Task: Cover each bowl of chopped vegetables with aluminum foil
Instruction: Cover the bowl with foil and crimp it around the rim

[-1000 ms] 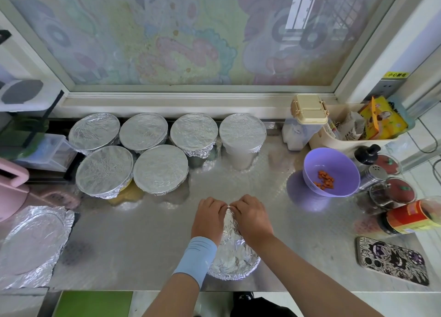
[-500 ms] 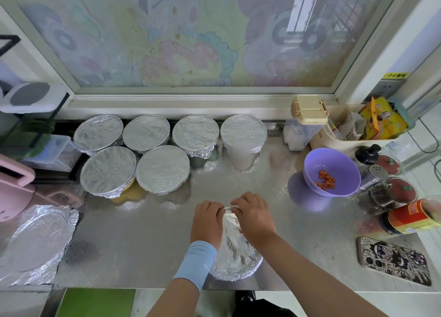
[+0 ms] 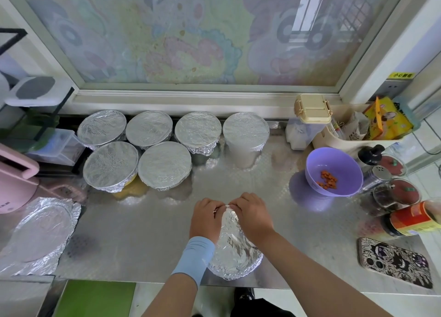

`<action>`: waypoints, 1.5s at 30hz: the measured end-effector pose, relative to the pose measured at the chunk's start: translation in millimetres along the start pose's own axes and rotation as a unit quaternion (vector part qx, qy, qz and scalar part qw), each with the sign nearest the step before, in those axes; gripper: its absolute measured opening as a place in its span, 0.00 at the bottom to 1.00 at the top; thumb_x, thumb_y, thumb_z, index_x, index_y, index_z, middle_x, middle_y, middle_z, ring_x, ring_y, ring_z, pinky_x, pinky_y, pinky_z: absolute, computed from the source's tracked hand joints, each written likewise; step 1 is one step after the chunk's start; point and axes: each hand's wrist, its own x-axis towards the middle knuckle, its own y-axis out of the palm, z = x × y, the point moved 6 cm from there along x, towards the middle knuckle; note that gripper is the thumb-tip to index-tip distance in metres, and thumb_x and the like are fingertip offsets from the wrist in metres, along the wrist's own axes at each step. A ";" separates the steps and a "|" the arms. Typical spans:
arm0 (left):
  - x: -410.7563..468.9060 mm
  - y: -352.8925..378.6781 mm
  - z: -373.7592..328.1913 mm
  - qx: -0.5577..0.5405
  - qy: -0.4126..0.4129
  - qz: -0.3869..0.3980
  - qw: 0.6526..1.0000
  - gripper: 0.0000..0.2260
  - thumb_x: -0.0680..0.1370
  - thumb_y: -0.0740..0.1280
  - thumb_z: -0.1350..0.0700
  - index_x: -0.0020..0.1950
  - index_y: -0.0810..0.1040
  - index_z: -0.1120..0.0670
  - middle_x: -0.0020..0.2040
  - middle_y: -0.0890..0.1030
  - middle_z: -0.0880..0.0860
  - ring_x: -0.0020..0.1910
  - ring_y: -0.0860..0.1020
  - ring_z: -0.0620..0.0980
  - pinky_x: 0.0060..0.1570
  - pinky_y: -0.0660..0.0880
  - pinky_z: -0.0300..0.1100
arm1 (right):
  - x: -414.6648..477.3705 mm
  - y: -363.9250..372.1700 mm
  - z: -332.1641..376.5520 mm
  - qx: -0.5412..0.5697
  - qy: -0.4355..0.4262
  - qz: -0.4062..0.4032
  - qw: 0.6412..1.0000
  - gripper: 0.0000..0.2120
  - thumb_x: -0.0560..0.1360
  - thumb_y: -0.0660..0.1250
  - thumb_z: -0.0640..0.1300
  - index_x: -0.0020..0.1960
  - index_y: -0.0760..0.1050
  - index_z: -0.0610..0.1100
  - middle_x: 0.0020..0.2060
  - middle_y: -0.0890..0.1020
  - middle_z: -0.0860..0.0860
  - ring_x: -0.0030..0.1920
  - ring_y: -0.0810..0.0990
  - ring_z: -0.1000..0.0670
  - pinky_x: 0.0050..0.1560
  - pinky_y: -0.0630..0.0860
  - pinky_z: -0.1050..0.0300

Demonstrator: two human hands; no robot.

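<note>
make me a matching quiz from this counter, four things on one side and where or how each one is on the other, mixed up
Things:
1 purple bowl
2 phone
3 loose foil sheet
4 nearest foil-wrapped bowl

States:
a lying flat at the counter's near left
b gripped by left hand and right hand
c uncovered, orange pieces inside
d near right, patterned case

Pairs: 1-c, 2-d, 3-a, 4-b

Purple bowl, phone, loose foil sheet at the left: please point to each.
purple bowl (image 3: 338, 161), head view, bare inner wall.
phone (image 3: 395, 261), head view, middle of its patterned case.
foil sheet (image 3: 40, 235), head view, its flat middle.
</note>
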 end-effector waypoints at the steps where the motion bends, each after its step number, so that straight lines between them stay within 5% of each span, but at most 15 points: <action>1: -1.9 -0.1 1.3 -0.006 -0.008 -0.007 1.000 0.06 0.80 0.66 0.54 0.48 0.83 0.51 0.44 0.74 0.45 0.51 0.69 0.46 0.48 0.60 0.31 | 1.5 0.2 1.9 -0.004 -0.013 0.007 1.000 0.06 0.77 0.67 0.45 0.44 0.82 0.49 0.37 0.77 0.53 0.40 0.76 0.47 0.43 0.74 0.51; 10: -16.3 -0.8 4.1 0.041 -0.056 -0.051 0.996 0.09 0.82 0.61 0.56 0.48 0.80 0.53 0.47 0.75 0.50 0.52 0.70 0.51 0.53 0.68 0.42 | -1.5 -3.8 5.0 0.026 0.000 0.016 1.000 0.02 0.75 0.70 0.41 0.44 0.81 0.46 0.41 0.78 0.51 0.42 0.76 0.47 0.46 0.75 0.52; 16: -10.6 -0.4 -5.0 0.028 0.031 -0.006 0.999 0.07 0.80 0.62 0.58 0.52 0.81 0.51 0.48 0.74 0.46 0.52 0.68 0.45 0.50 0.64 0.33 | 0.4 -1.1 0.9 0.046 0.004 0.040 0.998 0.06 0.76 0.67 0.44 0.44 0.83 0.46 0.39 0.78 0.51 0.41 0.77 0.46 0.45 0.76 0.50; 23: -14.8 1.6 3.0 0.018 -0.013 -0.023 0.999 0.10 0.82 0.60 0.56 0.51 0.81 0.53 0.47 0.74 0.48 0.51 0.69 0.47 0.51 0.66 0.36 | 2.5 -1.6 8.3 0.001 -0.024 0.068 0.997 0.09 0.77 0.64 0.46 0.49 0.83 0.48 0.42 0.79 0.51 0.44 0.78 0.46 0.49 0.75 0.49; 27: -19.7 -0.8 4.4 0.039 -0.053 -0.048 0.997 0.12 0.83 0.57 0.56 0.51 0.80 0.54 0.50 0.74 0.49 0.54 0.69 0.48 0.52 0.65 0.35 | -1.8 0.8 4.5 -0.005 0.028 0.074 0.997 0.05 0.77 0.66 0.44 0.50 0.80 0.46 0.47 0.78 0.50 0.49 0.76 0.47 0.54 0.73 0.51; 35: -15.7 2.0 -0.5 -0.013 -0.007 -0.019 1.000 0.07 0.80 0.64 0.54 0.49 0.81 0.51 0.46 0.74 0.46 0.50 0.69 0.44 0.51 0.68 0.36 | -2.2 -0.4 -2.0 0.032 0.028 0.051 0.998 0.05 0.76 0.68 0.46 0.44 0.83 0.48 0.38 0.76 0.52 0.41 0.76 0.48 0.48 0.74 0.51; 41: -20.2 1.0 -1.2 0.010 -0.040 -0.029 0.999 0.10 0.82 0.61 0.55 0.48 0.81 0.52 0.46 0.74 0.47 0.50 0.70 0.46 0.52 0.71 0.42 | -1.8 -2.8 4.5 -0.003 -0.008 0.068 0.998 0.08 0.77 0.64 0.48 0.48 0.82 0.49 0.43 0.78 0.52 0.46 0.76 0.47 0.52 0.72 0.51; 45: -20.6 -0.2 -9.1 0.028 -0.016 -0.042 0.999 0.10 0.81 0.61 0.58 0.52 0.82 0.52 0.48 0.73 0.47 0.52 0.68 0.45 0.53 0.67 0.35 | -8.1 -7.5 -3.5 0.000 0.021 0.016 1.000 0.02 0.75 0.69 0.43 0.46 0.80 0.48 0.43 0.77 0.53 0.45 0.76 0.48 0.50 0.73 0.53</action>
